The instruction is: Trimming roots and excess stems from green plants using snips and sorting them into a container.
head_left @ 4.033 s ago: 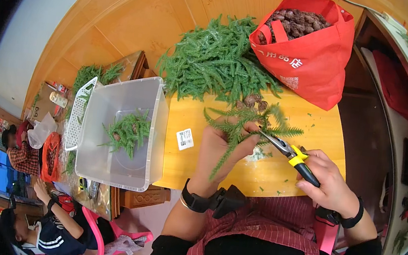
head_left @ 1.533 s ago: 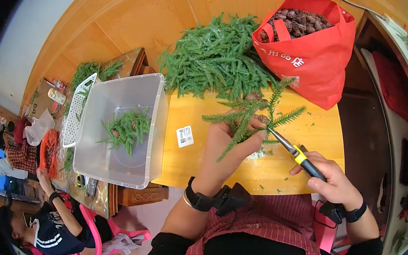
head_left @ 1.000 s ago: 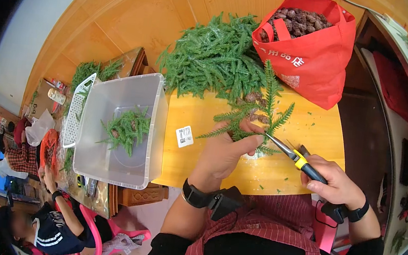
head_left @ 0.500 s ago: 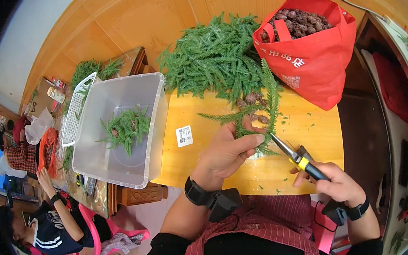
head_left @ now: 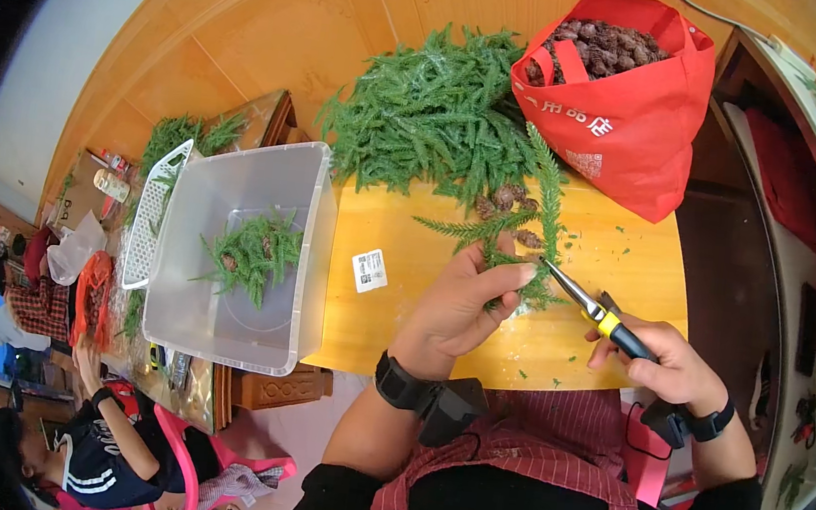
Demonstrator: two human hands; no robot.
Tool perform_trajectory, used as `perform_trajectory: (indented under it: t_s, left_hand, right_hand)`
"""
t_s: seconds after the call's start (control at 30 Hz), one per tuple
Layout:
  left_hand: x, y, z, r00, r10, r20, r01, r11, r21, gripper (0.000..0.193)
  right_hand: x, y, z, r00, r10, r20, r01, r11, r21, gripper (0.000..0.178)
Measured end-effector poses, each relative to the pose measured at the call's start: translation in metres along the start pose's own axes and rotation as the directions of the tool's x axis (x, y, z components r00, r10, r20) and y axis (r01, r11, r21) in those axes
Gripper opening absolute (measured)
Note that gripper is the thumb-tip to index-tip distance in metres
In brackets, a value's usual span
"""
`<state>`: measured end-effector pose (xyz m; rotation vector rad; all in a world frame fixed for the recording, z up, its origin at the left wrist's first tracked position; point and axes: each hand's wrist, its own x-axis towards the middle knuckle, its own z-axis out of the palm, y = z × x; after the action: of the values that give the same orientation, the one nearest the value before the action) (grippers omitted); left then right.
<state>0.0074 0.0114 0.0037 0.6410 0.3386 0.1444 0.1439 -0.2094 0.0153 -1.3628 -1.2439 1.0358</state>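
My left hand [head_left: 453, 301] pinches the base of a green artificial pine sprig [head_left: 548, 211] between thumb and fingers. One branch of it points away from me, another reaches out to the left. My right hand [head_left: 673, 361] is wrapped round needle-nose pliers [head_left: 613, 329] with black and yellow handles. The tips of the pliers meet the sprig beside my left thumb; whether the jaws are closed on a stem is too small to tell. Just beyond my left hand, a few small brown pine cones [head_left: 503, 197] lie on the yellow wooden table [head_left: 370, 326].
A heap of green sprigs [head_left: 429, 111] covers the table's far side, beside a red bag [head_left: 634, 130] full of pine cones. At left stands a clear plastic bin [head_left: 221, 350] with sprigs inside. A white label [head_left: 369, 271] lies near it. Another person [head_left: 109, 448] sits at far left.
The sprig and my left hand have shifted slightly to the right. The pliers stay at the sprig's base. At far left, the other person's arm has moved.
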Motion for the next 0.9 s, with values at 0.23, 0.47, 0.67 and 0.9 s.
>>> perform_trajectory:
  t_s: [0.23,0.47,0.67,0.9]
  left_hand:
    - [0.000,-0.001,0.001,1.000,-0.006,-0.012,0.005,1.000,-0.013,0.028]
    - [0.003,-0.003,-0.006,0.991,-0.078,0.112,0.096,0.981,-0.169,0.027]
    - [0.006,-0.006,-0.011,0.979,-0.166,0.117,0.188,0.959,-0.210,0.024]
    - [0.007,-0.006,-0.005,0.979,-0.168,0.118,0.189,0.962,-0.199,0.025]
  right_hand:
    - [0.004,-0.001,-0.001,0.993,-0.104,-0.050,0.092,0.975,-0.202,0.026]
    - [0.002,0.001,-0.003,0.990,-0.137,-0.022,0.125,0.951,-0.284,0.025]
    - [-0.001,0.000,-0.001,0.989,-0.131,-0.068,0.098,0.927,-0.363,0.023]
    - [-0.003,0.002,0.002,0.998,0.054,0.042,-0.059,0.988,0.144,0.046]
